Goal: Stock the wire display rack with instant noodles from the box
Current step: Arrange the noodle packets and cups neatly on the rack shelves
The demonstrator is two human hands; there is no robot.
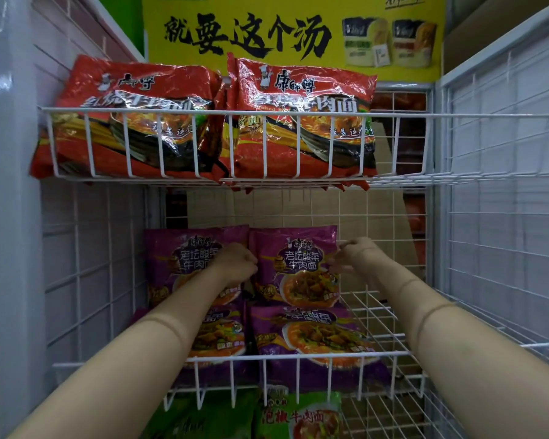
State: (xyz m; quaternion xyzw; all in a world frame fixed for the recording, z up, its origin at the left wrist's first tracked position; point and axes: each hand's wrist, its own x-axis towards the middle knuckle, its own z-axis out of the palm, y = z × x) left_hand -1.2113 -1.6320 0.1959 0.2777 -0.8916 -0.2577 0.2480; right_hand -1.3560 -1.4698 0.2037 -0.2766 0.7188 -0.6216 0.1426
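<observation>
Both my hands reach into the middle shelf of the white wire rack (279,356). An upright purple noodle pack (297,267) stands at the back of that shelf. My left hand (235,264) grips its left edge and my right hand (351,256) pinches its right edge. Another upright purple pack (178,258) stands just left of it, partly behind my left arm. In front, two purple packs (311,334) lie flat against the shelf's front rail. The box is not in view.
Two red noodle packs (305,122) fill the left and middle of the top shelf (409,115). Green packs (298,416) lie on the shelf below. The middle shelf's right part (377,321) shows bare wire. A yellow poster (286,36) hangs above.
</observation>
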